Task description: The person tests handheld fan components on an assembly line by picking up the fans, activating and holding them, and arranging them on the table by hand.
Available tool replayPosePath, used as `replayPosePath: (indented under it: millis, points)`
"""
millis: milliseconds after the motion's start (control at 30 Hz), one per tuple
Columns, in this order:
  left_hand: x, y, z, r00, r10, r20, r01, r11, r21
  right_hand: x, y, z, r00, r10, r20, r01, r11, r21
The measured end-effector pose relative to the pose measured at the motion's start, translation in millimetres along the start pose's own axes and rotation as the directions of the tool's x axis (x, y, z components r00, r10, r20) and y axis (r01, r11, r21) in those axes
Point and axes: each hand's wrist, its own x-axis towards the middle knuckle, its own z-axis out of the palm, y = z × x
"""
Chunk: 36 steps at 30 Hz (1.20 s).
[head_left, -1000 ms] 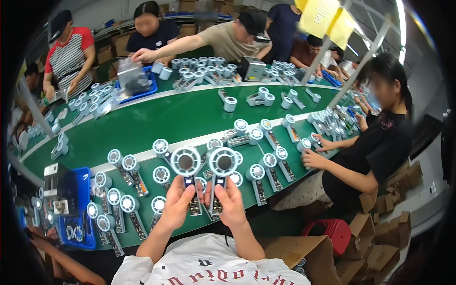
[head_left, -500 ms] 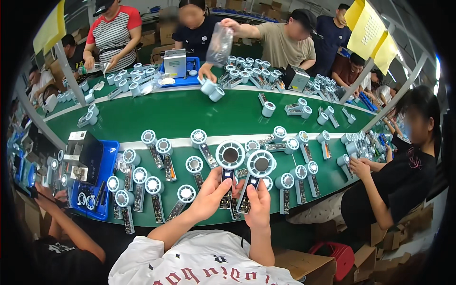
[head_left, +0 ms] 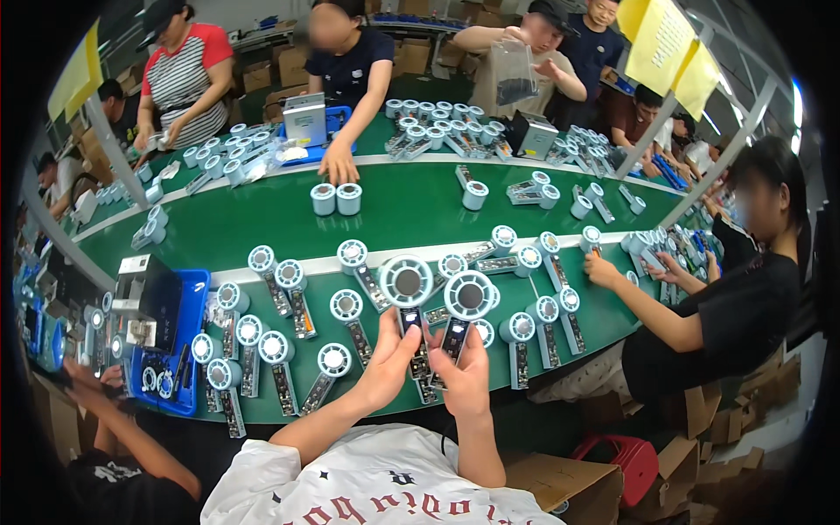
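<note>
Two light blue handheld fans with their handles open on the circuit boards are held up side by side. My left hand (head_left: 387, 360) is closed round the handle of the left fan (head_left: 407, 282). In my right hand (head_left: 464, 378) is the handle of the right fan (head_left: 470, 296), thumb on its board. Both fans stand upright, round heads up and dark centres toward me. A small lit display shows on each handle. More fans of the same kind lie close around, such as one (head_left: 334, 360) left of my left wrist and one (head_left: 521, 327) to the right.
A blue tray (head_left: 203, 293) with a black-and-silver machine (head_left: 147, 302) and white rings stands at the left. Beyond the near bench runs a green belt (head_left: 262, 206) carrying fans. A co-worker (head_left: 726, 306) sits close at the right. A red stool (head_left: 632, 464) and cardboard boxes (head_left: 560, 481) are below.
Both fans stay in my hands and my right thumb has slid down its handle. A co-worker across has set two fans upright on the belt. The right co-worker now reaches to a fan.
</note>
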Motion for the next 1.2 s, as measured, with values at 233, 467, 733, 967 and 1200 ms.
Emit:
replayPosePath:
  millis: [233, 467, 733, 967, 1200]
  points:
    - [15, -13, 23, 0.996, -0.080, 0.026, 0.080, 0.997, 0.005, 5, -16, -16, 0.997, -0.056, -0.055, 0.037, 0.955, -0.295]
    - [83, -4, 24, 0.899, -0.230, 0.372, -0.090, 0.734, 0.673, 42, -70, -90, 0.982, 0.027, -0.189, -0.056, 0.987, -0.149]
    - [297, -63, -74, 0.973, -0.231, 0.028, 0.013, 0.175, 0.985, 151, -169, -280, 0.953, -0.169, -0.250, 0.057, 0.915, -0.400]
    - [383, -122, -89, 0.977, -0.031, -0.209, 0.211, 0.069, 0.975, 201, -163, -340, 0.933, -0.104, -0.344, -0.078, 0.876, -0.476]
    - [408, -130, -51, 0.972, -0.091, -0.217, 0.227, 0.122, 0.966, 218, -141, -363, 0.915, -0.015, -0.403, -0.233, 0.796, -0.558]
